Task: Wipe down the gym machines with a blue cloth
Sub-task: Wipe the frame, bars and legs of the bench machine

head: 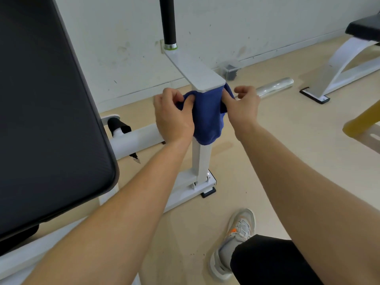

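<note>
A blue cloth (207,118) is wrapped around the white upright post (200,159) of a gym machine, just under its flat white top bracket (197,73). My left hand (172,118) grips the cloth's left end with thumb and curled fingers. My right hand (243,103) pinches the cloth's right end beside the post. A black handle grip (169,19) rises from the bracket. The machine's large black pad (47,112) fills the left of the view.
A white base bar (135,138) runs left of the post along the beige floor. A clear roll (275,85) lies near the wall. Another white bench frame (337,66) stands at the right, a yellow object (364,122) at the right edge. My shoe (236,241) is below.
</note>
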{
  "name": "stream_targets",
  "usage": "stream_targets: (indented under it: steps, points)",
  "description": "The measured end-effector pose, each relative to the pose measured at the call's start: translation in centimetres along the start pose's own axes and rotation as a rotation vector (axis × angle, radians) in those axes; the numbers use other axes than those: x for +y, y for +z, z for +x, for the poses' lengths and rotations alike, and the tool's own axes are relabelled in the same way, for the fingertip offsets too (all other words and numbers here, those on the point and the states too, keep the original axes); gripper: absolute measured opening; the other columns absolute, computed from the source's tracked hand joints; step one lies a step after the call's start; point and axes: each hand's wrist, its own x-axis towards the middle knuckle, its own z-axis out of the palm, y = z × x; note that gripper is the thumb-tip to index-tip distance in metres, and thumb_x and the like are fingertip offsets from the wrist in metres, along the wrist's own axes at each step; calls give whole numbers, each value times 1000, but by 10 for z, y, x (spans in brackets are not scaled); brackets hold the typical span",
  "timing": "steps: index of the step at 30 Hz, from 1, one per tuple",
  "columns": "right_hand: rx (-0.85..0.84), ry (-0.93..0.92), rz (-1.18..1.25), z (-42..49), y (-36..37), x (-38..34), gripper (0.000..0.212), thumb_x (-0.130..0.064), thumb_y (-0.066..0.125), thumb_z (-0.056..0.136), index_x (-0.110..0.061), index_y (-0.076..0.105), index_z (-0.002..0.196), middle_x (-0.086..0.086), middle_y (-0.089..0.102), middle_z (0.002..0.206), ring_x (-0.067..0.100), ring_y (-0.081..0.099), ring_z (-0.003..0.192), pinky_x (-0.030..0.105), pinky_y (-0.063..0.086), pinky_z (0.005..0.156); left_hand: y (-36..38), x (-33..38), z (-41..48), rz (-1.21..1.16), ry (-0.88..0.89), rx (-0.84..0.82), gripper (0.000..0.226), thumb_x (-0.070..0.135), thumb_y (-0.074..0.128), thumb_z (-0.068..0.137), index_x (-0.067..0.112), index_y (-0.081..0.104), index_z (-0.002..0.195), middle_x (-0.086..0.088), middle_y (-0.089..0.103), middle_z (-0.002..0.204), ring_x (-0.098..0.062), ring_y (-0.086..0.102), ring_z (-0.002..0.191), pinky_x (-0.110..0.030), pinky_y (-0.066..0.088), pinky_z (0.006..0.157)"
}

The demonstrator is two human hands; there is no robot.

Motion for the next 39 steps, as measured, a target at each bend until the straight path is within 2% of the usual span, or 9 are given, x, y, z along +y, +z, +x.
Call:
stream_targets:
  steps: [3,7,10,15,22,26,29,31,39]
  points:
    - [-164,-42,103,-16,6,-5,15,-25,50,97,-17,59,88,-10,60,74,5,54,69,28,46,68,5,5,-8,-109,-2,-42,8,28,56,94,23,59,88,8,65,89,-14,62,84,-39,52,77]
    - [-299,-142,132,-38,12,2,27,-26,34,105,-16,58,110,7,67,101,16,60,90,39,51,89,8,9,-26,-206,12,-108,26,29,49,99,15,58,119,7,68,105,-11,62,94,-21,48,84]
    - [-334,-232,-7,-44,9,11,22,-22,36,105,-17,53,118,3,69,100,15,64,88,27,51,76,12,8,-38,-237,114,-281,37,25,43,102,18,39,139,7,63,105,-6,60,90,-11,43,77]
    - [-298,-284,-212,-30,4,8,25,-20,37,104,-10,59,101,1,67,87,14,58,77,29,44,67,15,7,-25,-153,114,-262,44,13,41,101,10,36,145,16,54,99,1,47,77,2,33,68]
    - [-171,-343,-189,-32,6,-1,28,-28,36,106,-11,55,92,-8,59,72,1,49,59,22,35,54,18,19,-32,-135,177,-201,51,17,40,101,13,30,151,4,62,117,-10,56,95,-8,36,70]
    - [-147,-388,-218,-31,-6,5,37,-29,43,105,-5,54,80,-1,57,64,10,45,56,25,35,52,20,18,-49,-134,204,-164,56,22,38,102,15,21,155,12,52,131,5,54,106,0,34,81]
    - [-152,-408,-263,-34,-12,12,34,-28,44,104,-16,50,73,-4,53,62,12,44,57,30,34,53,25,16,-65,-106,121,-132,59,31,34,102,18,17,157,-4,47,148,-22,55,124,-22,44,90]
    - [-114,-414,-296,-36,-12,11,38,-28,45,103,-24,42,66,-7,47,59,7,39,54,30,30,52,27,17,-72,-107,110,-96,63,39,30,99,18,18,157,-9,49,148,-29,56,123,-34,50,89]
    - [-96,-397,-292,-42,-23,18,42,-27,46,104,-19,45,63,-8,47,51,4,41,47,18,28,46,29,24,-97,-81,120,-14,61,45,29,99,15,36,152,-13,67,121,-31,65,97,-27,45,77]
